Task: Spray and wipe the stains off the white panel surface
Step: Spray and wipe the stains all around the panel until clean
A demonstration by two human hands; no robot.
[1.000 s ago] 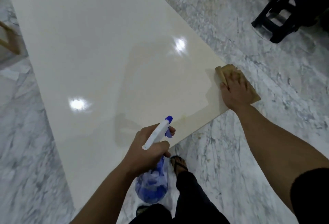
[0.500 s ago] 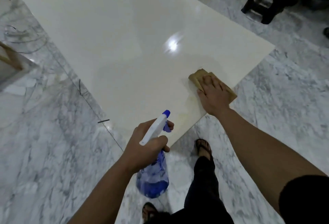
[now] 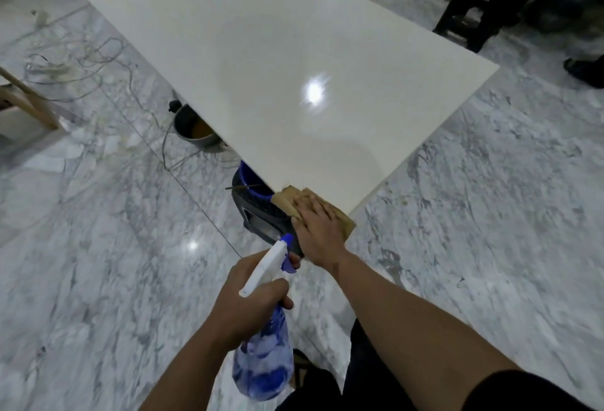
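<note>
The glossy white panel stretches away from me, with its near corner just ahead. My right hand presses flat on a tan cloth at that near corner, and the cloth overhangs the edge. My left hand grips a blue spray bottle with a white trigger head, held low over the floor and just short of the panel, nozzle aimed toward the corner. No stain stands out on the shiny surface.
A dark bucket with a blue rim sits under the near corner. A metal pot with brownish liquid and loose cables lie on the marble floor at left. Dark stool legs stand at upper right.
My right hand has slid the cloth along the panel's near edge, from its right side to the near corner. The view has swung, revealing the bucket and pot. The left hand keeps the bottle.
</note>
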